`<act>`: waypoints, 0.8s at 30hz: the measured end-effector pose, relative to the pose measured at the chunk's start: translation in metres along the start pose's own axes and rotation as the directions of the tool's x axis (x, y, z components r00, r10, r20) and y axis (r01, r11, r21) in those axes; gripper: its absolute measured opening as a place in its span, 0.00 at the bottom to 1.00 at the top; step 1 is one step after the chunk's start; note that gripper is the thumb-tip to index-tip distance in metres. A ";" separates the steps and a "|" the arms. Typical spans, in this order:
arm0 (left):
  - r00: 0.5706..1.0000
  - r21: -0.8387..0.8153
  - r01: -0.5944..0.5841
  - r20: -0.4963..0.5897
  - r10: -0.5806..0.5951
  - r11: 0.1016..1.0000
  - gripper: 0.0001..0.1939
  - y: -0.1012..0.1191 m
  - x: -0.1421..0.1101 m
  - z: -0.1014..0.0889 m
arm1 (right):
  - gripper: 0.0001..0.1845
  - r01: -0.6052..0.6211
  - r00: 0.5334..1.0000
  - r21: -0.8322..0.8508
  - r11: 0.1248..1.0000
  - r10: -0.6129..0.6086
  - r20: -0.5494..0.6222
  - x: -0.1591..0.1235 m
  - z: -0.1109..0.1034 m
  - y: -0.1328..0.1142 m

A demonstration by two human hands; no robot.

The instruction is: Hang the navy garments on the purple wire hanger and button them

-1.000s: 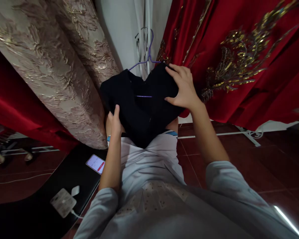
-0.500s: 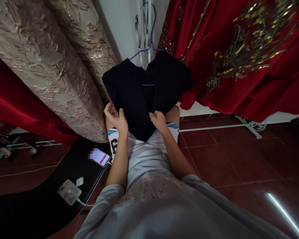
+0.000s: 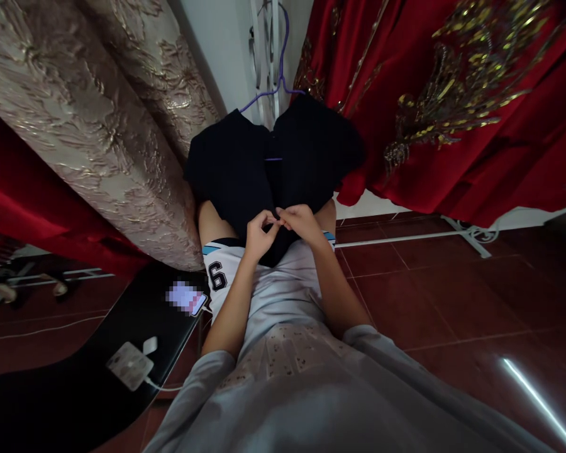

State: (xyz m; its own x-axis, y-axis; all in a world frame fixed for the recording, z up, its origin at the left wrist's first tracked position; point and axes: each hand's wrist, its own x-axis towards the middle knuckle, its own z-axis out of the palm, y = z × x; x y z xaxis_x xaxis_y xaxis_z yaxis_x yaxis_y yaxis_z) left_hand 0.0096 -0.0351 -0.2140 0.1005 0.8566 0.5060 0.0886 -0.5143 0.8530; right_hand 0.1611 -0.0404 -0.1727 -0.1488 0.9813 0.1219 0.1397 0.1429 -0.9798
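Note:
A dark navy or black shirt (image 3: 226, 163) hangs on a purple hanger (image 3: 282, 78), its lower part lying over my lap. My left hand (image 3: 260, 234) is at the front opening of the shirt, thumb and fingers pinched together. Touching it from the right, my right hand (image 3: 299, 221) also pinches at the front edge. What lies between the fingertips is too small and dark to see, apart from the cloth around them.
To the left, a black bench (image 3: 136, 314) holds a phone (image 3: 186, 297), a white power bank (image 3: 129, 365) and a small white case (image 3: 149, 345). Red gold-sequined fabric (image 3: 429, 126) hangs at right, and a beige embossed garment (image 3: 117, 132) at left. A white rack foot (image 3: 469, 239) stands on the tiles.
My left hand has moved right from the shirt's left edge, closing from spread fingers to a pinch beside my right hand. My right hand stays at the front edge.

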 end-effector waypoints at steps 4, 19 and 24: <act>0.989 0.060 -0.050 -0.133 0.058 0.997 0.08 -0.002 0.000 0.004 | 0.13 -0.150 0.982 0.169 0.974 0.128 0.136 0.006 -0.001 -0.022; 0.933 0.181 -0.357 0.031 0.358 0.916 0.12 0.106 0.096 -0.019 | 0.23 0.330 0.925 0.361 0.872 -0.222 -0.309 0.072 -0.020 -0.143; 0.858 0.352 -0.511 0.144 0.493 0.784 0.08 0.149 0.152 -0.029 | 0.22 0.440 0.865 0.165 0.883 -0.367 -0.342 0.077 -0.017 -0.131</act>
State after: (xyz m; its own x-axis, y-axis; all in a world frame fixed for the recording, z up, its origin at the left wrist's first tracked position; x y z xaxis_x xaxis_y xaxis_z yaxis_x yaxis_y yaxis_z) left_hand 0.0091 0.0194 -0.0066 0.2729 0.4750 0.8366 0.3674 -0.8551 0.3657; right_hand 0.1484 0.0190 -0.0318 0.1551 0.8405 0.5192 -0.1037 0.5365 -0.8375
